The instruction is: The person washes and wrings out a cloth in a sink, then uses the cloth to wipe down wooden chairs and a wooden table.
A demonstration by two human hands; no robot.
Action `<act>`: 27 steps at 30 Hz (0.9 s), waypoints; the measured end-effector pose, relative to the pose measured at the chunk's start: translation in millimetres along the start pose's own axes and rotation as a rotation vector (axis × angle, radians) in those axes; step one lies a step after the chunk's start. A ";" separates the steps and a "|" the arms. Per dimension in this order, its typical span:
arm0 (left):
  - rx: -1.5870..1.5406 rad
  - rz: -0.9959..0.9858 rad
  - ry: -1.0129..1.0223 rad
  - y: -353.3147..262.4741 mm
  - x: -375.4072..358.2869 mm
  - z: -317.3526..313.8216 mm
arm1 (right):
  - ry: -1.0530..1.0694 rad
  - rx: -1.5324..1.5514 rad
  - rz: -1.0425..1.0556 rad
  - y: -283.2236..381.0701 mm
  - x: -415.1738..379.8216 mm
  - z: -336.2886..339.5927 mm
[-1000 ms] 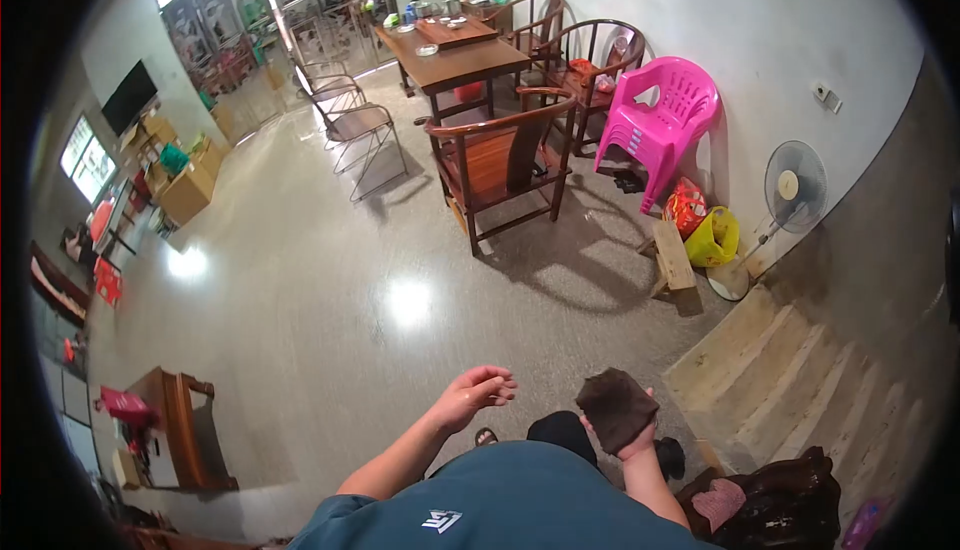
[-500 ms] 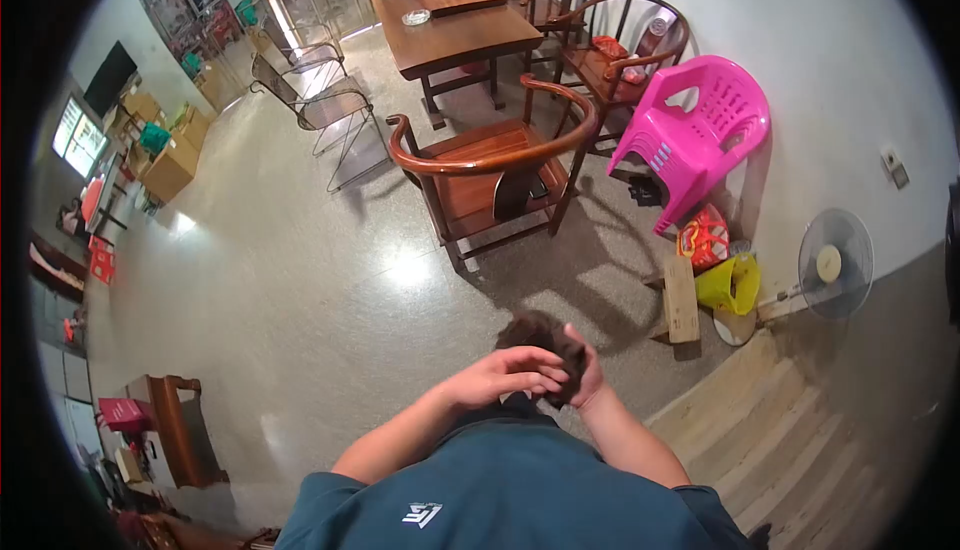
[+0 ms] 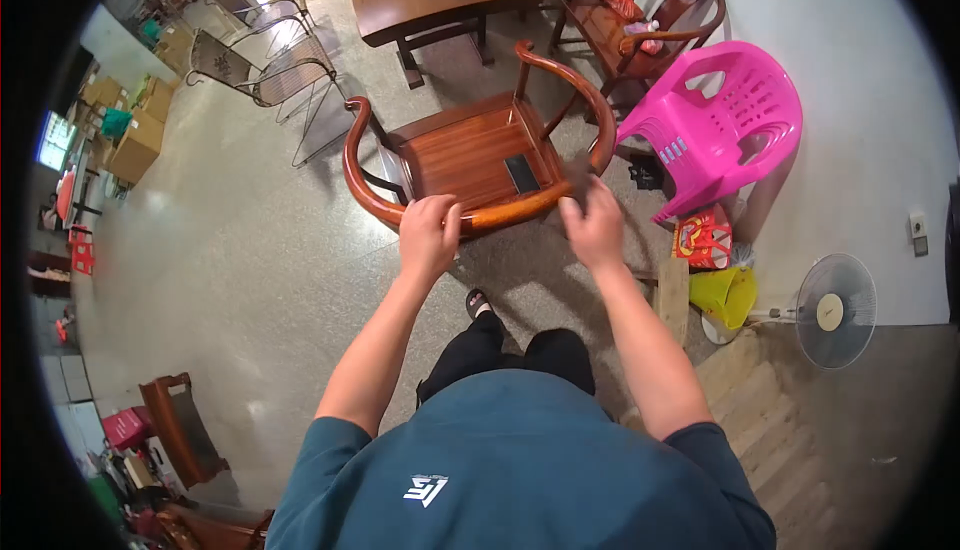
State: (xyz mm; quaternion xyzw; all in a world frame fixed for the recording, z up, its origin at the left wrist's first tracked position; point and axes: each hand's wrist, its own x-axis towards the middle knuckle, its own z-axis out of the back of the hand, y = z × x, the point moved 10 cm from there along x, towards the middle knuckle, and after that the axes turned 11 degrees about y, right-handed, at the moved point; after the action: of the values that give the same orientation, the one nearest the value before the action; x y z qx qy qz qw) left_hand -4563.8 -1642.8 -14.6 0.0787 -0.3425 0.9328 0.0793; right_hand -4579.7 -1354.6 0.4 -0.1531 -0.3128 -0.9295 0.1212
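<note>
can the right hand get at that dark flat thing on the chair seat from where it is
Probably yes: the right hand rests on the chair's curved rail, the dark flat thing lies on the seat just past it, and nothing covers it.

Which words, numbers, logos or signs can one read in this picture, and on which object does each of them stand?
No word or number can be read.
White logo on the chest of the teal shirt: angular strokes, not legible as letters.
Red bag beside the pink plastic chair: printed pattern, too blurred to read.
Screen at the far left: lit, but too small to read.
Wooden chair under both hands: no label visible.
</note>
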 end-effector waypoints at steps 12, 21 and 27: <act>0.227 0.170 0.107 27.1 36.2 -68.0 | 0.356 -0.129 0.466 -42.6 41.3 -64.1; 0.143 0.417 0.232 41.5 36.6 -76.6 | 0.304 -0.056 0.190 -266.5 204.8 -70.1; 0.077 0.582 0.186 54.6 33.2 -77.6 | 0.417 0.083 0.297 -195.0 203.9 -62.0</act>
State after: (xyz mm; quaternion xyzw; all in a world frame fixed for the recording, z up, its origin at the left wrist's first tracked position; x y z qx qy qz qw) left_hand -4614.4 -1630.2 -100.6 -0.1055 -0.3061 0.9319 -0.1632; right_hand -4843.6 -1268.3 -79.2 0.0026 -0.2931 -0.8993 0.3245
